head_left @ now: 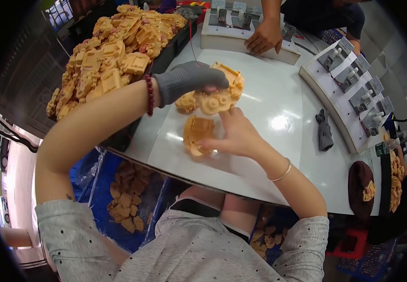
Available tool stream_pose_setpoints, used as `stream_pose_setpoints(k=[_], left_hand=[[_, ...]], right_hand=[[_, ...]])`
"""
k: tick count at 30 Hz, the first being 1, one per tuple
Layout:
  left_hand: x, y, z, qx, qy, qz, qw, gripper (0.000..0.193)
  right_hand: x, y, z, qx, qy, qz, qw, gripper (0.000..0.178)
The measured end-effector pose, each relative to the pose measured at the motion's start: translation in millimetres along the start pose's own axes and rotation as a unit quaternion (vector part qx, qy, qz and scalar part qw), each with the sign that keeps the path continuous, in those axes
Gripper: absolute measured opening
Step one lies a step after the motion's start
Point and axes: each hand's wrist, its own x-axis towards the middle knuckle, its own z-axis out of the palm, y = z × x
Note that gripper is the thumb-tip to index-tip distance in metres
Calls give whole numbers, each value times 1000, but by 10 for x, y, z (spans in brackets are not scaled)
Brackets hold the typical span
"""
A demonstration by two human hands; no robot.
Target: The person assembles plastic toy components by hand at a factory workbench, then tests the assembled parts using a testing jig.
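My left hand [189,80], in a grey glove with a dark red bead bracelet at the wrist, grips an orange plastic toy part [220,91] held just above the white table [279,141]. My right hand [234,134], bare with a thin bangle on the wrist, holds a second orange plastic part [196,134] low over the table, its fingers also touching the underside of the first part. The two parts sit close together, one above the other.
A black bin heaped with orange plastic parts [114,51] stands at the left. White fixture blocks [349,89] line the right and far edges; another person's hand [264,37] rests on the far one. A grey glove [325,131] lies on the table. More parts lie in blue bins [128,197] below.
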Motion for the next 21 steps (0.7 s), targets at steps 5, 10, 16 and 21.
stream_pose_setpoints(k=[5,10,16,21], left_hand=[[313,-316,177,97,86,-34,991,24],[273,-477,307,164,-9,-46,985,36],[-37,-540,494,57,49,65,995,49],[-843,-364,258,79,290,399,866,54]], right_hand=[[-203,-442,293,-92,21,-38,995,75],[-657,-344,85,-86,34,41,995,80],[-882,-72,-93,343,143,156,915,75],[-573,-598,-113,551,268,57,788,76]])
